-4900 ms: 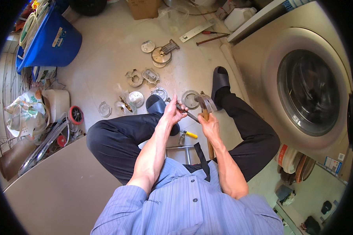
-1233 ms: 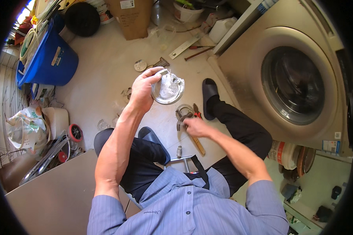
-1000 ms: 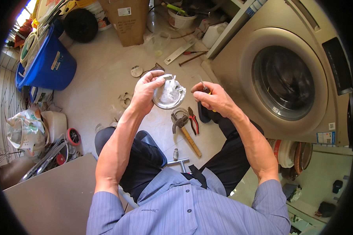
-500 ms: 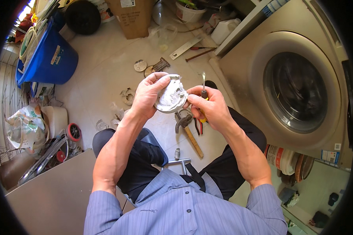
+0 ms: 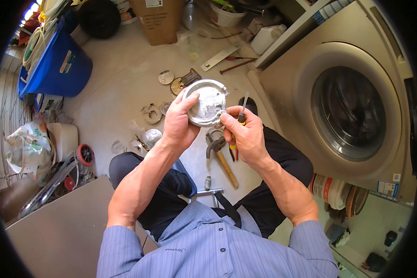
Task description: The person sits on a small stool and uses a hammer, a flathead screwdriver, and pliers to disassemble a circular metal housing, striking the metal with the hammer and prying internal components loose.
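A round, shallow, silver-coloured metal cover (image 5: 206,104) with a raised rim is held up in front of me. Its inner face is scuffed, with whitish residue and a rough, notched right edge. My left hand (image 5: 177,121) grips it from the left, thumb over the rim. Around a screwdriver (image 5: 242,117) with a black and yellow handle, the fingers of my right hand (image 5: 246,135) are closed, its blade pointing up and away. That hand's thumb and fingertips touch the cover's lower right edge. A claw hammer (image 5: 223,160) lies on the floor below, beside partly hidden pliers (image 5: 232,152).
Round metal parts (image 5: 166,77) and broken pieces (image 5: 151,114) lie on the floor ahead. A flat metal plate (image 5: 221,56) is farther off. To the right stands a washing machine (image 5: 301,83); at the left, a blue tub (image 5: 69,69) and a folded trolley (image 5: 51,185).
The cover has turned in my hands, so its round inner face and rim show more fully. My right hand has shifted slightly, still with the screwdriver, whose blade now leans more to the right.
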Motion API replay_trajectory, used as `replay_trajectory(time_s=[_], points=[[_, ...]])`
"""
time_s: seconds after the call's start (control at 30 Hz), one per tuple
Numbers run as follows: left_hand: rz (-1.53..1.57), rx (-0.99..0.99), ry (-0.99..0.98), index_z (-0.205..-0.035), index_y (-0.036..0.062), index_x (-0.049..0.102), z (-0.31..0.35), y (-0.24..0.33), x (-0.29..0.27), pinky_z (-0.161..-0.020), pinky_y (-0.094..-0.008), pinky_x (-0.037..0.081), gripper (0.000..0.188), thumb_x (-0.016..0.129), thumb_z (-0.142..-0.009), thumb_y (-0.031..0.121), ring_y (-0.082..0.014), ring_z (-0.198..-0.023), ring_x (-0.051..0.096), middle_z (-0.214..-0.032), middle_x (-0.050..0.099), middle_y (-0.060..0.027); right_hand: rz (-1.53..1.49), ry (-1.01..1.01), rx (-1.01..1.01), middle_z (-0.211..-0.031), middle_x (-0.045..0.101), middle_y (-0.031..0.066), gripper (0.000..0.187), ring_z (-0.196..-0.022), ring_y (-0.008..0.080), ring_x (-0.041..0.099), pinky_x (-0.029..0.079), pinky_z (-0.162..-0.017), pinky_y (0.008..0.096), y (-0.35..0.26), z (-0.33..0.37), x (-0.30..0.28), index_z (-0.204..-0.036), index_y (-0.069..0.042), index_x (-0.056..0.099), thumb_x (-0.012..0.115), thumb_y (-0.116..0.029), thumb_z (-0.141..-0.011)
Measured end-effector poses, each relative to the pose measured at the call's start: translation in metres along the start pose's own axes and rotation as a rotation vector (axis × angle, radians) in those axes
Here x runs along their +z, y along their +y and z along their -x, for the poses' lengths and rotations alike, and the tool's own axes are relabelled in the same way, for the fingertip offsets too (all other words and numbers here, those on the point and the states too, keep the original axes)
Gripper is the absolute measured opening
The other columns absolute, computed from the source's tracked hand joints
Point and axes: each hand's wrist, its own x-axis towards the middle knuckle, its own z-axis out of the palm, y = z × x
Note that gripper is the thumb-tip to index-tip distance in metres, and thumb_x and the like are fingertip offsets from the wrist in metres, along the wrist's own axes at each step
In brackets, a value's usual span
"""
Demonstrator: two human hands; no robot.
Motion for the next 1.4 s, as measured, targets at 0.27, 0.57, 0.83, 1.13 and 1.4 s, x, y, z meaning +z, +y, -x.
replay_trajectory(time_s=[0.27,0.57,0.83,1.13,1.4], points=[[-0.076,-0.002,0.012,-0.132,0.0014,0.056,-0.002,0.005,-0.004,-0.092,-0.0396,0.058,0.033,0.056,-0.101,0.012,-0.0235,-0.108,0.068,-0.121,0.067,-0.0119,-0.037,-0.084,-0.038,-0.084,0.073,0.0068,0.018,-0.056,0.0034,0.052,0.037,-0.049,0.0203,0.005,0.000,0.003,-0.106,0.001,0.064,0.066,-0.015,-0.100],[-0.131,-0.033,-0.017,-0.131,0.0006,0.056,-0.003,0.006,-0.013,-0.096,-0.0420,0.056,0.036,0.056,-0.102,0.021,-0.0259,-0.112,0.067,-0.122,0.068,-0.0131,-0.007,-0.115,0.023,-0.085,0.072,0.0105,0.019,-0.055,0.0074,0.053,0.039,-0.049,0.0216,0.008,-0.002,0.001,-0.111,0.001,0.061,0.065,-0.015,-0.100],[0.139,0.008,-0.140,-0.148,0.0110,0.047,0.004,0.006,0.011,-0.109,-0.0531,0.046,0.067,0.049,-0.100,0.058,-0.0411,-0.134,0.052,-0.152,0.047,-0.0198,-0.264,-0.119,0.085,-0.085,0.070,0.0100,0.016,-0.054,0.0091,0.055,0.042,-0.048,0.0215,0.015,-0.003,0.010,-0.108,-0.002,0.059,0.063,-0.016,-0.102],[0.177,-0.060,-0.201,-0.143,0.0091,0.048,-0.004,0.006,0.002,-0.098,-0.0698,0.050,0.064,0.043,-0.102,0.057,-0.0460,-0.129,0.054,-0.140,0.055,-0.0236,0.312,-0.002,-0.132,-0.071,0.061,0.0006,0.014,-0.059,0.0056,0.053,0.042,-0.054,0.0222,0.015,0.009,0.015,-0.096,0.000,0.067,0.070,-0.013,-0.096],[0.068,-0.010,-0.168,-0.134,0.0061,0.053,-0.009,-0.002,-0.006,-0.097,-0.0531,0.055,0.048,0.047,-0.104,0.044,-0.0403,-0.115,0.064,-0.128,0.064,-0.0226,0.694,0.082,-0.639,-0.084,0.066,0.0116,0.022,-0.071,0.0207,0.063,0.051,-0.065,0.0314,0.012,0.002,0.012,-0.105,0.000,0.070,0.078,-0.009,-0.087]])
